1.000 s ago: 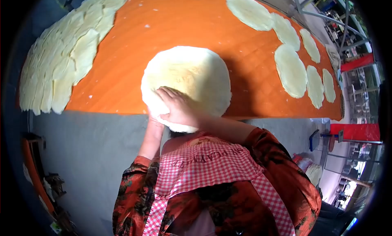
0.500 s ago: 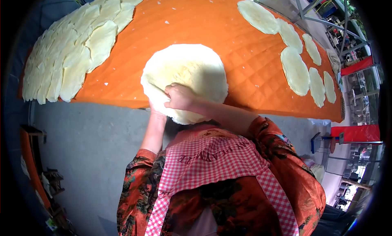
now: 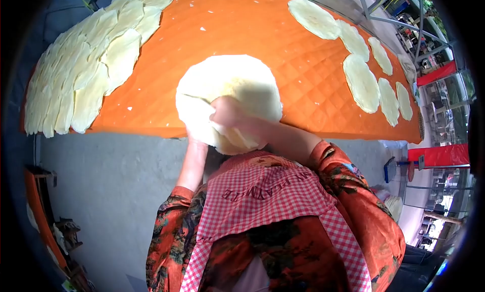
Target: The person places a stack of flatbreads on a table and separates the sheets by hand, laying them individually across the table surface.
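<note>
A stack of thin, round, pale dough sheets (image 3: 227, 72) rests in front of me, over the near edge of the orange-covered table. My left hand (image 3: 195, 136) supports it from below at the left; most of its fingers are hidden under the stack. My right hand (image 3: 228, 112) is closed on the top dough sheet (image 3: 199, 112), pulling it up so that a fold shows beside the fingers. Motion blurs the right hand somewhat.
Many overlapping sheets (image 3: 76, 75) cover the table's left end. Several separate sheets (image 3: 361, 83) lie at the right. The orange quilted cover (image 3: 313, 85) carries small white crumbs. Metal poles (image 3: 389, 21) stand beyond the right side.
My right hand has shifted slightly right, drawing the top sheet's edge with it, and the fold has grown. My left hand stays under the stack. The view has shifted slightly.
</note>
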Demonstrator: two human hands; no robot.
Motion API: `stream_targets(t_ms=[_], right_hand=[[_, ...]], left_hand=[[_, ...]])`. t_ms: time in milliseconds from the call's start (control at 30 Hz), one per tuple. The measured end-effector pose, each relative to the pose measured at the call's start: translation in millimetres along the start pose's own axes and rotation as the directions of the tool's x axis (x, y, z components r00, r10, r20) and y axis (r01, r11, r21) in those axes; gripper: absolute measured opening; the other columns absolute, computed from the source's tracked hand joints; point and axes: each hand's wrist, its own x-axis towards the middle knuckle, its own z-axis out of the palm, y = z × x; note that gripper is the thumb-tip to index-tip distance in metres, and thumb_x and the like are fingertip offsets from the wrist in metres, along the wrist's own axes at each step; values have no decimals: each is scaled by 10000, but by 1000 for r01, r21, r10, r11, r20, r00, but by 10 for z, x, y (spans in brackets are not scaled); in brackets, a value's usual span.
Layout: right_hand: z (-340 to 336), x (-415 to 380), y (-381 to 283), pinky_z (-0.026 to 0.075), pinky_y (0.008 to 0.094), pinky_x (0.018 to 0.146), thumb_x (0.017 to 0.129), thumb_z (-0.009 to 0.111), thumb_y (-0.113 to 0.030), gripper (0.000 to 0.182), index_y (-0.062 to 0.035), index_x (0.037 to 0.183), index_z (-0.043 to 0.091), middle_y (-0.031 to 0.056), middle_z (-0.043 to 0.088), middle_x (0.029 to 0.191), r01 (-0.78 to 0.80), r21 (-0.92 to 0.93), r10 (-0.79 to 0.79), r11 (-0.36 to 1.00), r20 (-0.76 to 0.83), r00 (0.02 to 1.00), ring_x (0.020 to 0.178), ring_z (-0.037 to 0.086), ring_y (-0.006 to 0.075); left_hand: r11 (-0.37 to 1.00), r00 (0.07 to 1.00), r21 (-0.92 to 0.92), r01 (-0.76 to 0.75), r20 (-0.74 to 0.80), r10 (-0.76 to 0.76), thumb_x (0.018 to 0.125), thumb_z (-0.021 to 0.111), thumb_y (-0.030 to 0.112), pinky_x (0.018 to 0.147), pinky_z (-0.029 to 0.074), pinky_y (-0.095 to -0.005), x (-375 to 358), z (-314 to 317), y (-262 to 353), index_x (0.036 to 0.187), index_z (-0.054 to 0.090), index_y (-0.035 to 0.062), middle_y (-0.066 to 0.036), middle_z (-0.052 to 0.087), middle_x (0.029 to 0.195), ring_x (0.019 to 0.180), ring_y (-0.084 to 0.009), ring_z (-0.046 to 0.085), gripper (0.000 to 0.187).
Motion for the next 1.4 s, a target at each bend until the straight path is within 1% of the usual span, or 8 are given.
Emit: stream_targets(t_ms=[100, 233, 367, 533, 933, 1167, 1300, 1400], right_hand=[[-161, 59, 227, 473, 362, 629, 657, 621, -140, 239, 31, 820, 654, 143, 637, 701, -105, 264, 115, 959, -22, 993, 661, 596, 213], [-79, 105, 420, 462, 328, 637, 657, 625, -132, 265, 39, 858, 650, 76, 627, 696, -117, 414, 111, 903, 39, 993, 674, 569, 154], [-163, 90, 461, 455, 320, 650, 658, 631, -133, 266, 41, 858, 647, 63, 625, 692, -189, 511, 166, 838, 91, 982, 671, 559, 151], [-124, -9, 213, 450, 332, 656, 691, 621, -167, 257, 30, 853, 647, 98, 633, 719, -149, 378, 55, 914, 248, 967, 687, 560, 153], [-17, 370, -258, 499, 355, 727, 764, 639, -317, 438, 77, 957, 640, 213, 649, 799, -68, -29, 72, 997, 143, 987, 757, 652, 258], [-102, 385, -63, 512, 352, 678, 767, 608, -196, 324, 65, 953, 659, 200, 662, 787, -410, 395, 316, 822, 282, 906, 687, 654, 258], [104, 440, -69, 500, 393, 756, 737, 603, -148, 281, 49, 924, 677, 222, 670, 862, -121, 44, 117, 992, 91, 989, 824, 662, 320], [-447, 194, -374, 485, 396, 811, 732, 622, -170, 270, 22, 909, 691, 208, 673, 873, -257, 1, 256, 966, 66, 964, 883, 659, 309]], left_hand=[[944, 990, -301, 135, 67, -120, 991, 431, 374, 911, 481, -338, 5, -13, -10, 1294, 433, 48, -76, 537, 1234, 1089, -217, 537, 445], [997, 999, -70, 19, -45, -22, 957, 417, 511, 972, 437, -384, 118, -215, -121, 1324, 418, 27, -114, 517, 1284, 1160, -265, 504, 608], [938, 978, -277, 207, 31, -206, 941, 498, 410, 996, 431, -388, -215, -276, 119, 1345, 403, 19, -120, 504, 1321, 1198, -264, 498, 570], [946, 946, 36, 321, -56, -319, 897, 560, 228, 1020, 418, -411, -241, -503, 65, 1352, 395, -2, -141, 504, 1322, 1193, -282, 504, 536], [960, 954, 3, 280, -112, -278, 876, 556, 180, 992, 435, -406, -235, -384, 48, 1305, 439, 3, -122, 554, 1237, 1135, -261, 541, 479], [946, 950, -171, 277, -101, -297, 878, 562, 244, 987, 424, -399, -304, -117, 178, 1317, 444, 15, -100, 558, 1244, 1133, -255, 540, 509], [952, 931, 13, 306, -212, -296, 862, 584, 237, 964, 447, -405, -194, -509, -4, 1238, 502, 21, -109, 594, 1185, 1090, -265, 572, 441], [932, 915, -58, 357, -182, -361, 833, 533, 167, 958, 464, -439, -176, -596, 10, 1155, 546, -15, -146, 609, 1154, 1082, -295, 586, 370]])
